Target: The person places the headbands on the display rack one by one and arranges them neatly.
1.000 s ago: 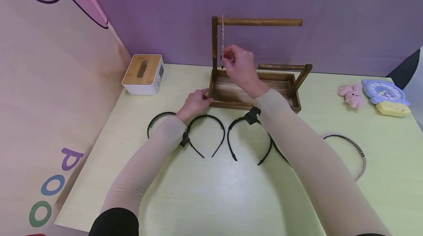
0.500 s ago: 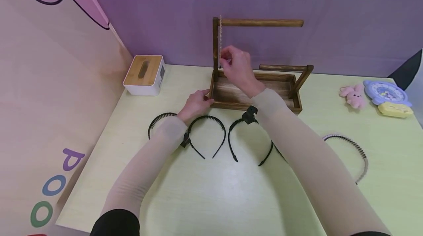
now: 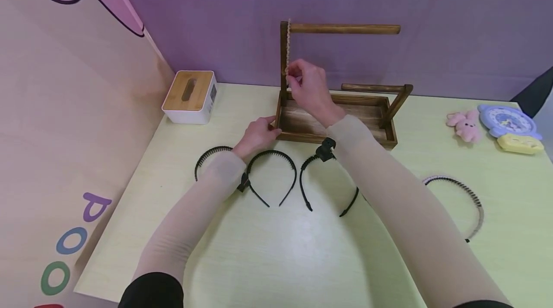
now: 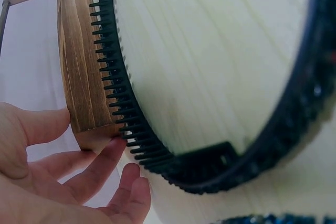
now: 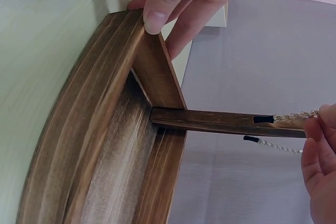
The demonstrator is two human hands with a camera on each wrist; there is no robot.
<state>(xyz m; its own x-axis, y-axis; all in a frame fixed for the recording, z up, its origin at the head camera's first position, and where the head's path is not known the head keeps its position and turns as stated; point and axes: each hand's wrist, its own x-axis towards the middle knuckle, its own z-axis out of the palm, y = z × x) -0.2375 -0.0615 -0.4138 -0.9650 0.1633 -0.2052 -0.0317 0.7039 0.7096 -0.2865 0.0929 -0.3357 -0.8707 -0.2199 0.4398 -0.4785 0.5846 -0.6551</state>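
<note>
- Done, as far as shown: one beaded headband [image 3: 288,46] hangs over the upper bar [image 3: 345,29] of the rack [image 3: 298,136], at the left end, close beside the post [image 3: 283,51].
- Not yet done: its release. The right hand [image 3: 312,89] has its grip together, pinching the band's lower part.
- The left hand [image 3: 257,135] has its grip clamped on the rack's near left corner, thumb and fingers on different faces.
- Left, by my judgement: the headbands lying on the bench [image 3: 276,260], so the work looks early.
- Headbands, five seen: one hanging; on the bench, three black ones [image 3: 272,152] and a pale one [image 3: 471,193]. The right sleeve may hide more.
- Rack: one, with two bars, upper and lower [image 3: 371,88].
- One each: tissue box [image 3: 190,92], pink toy [image 3: 466,126], blue dial [image 3: 510,121], yellow thing [image 3: 520,144].
</note>
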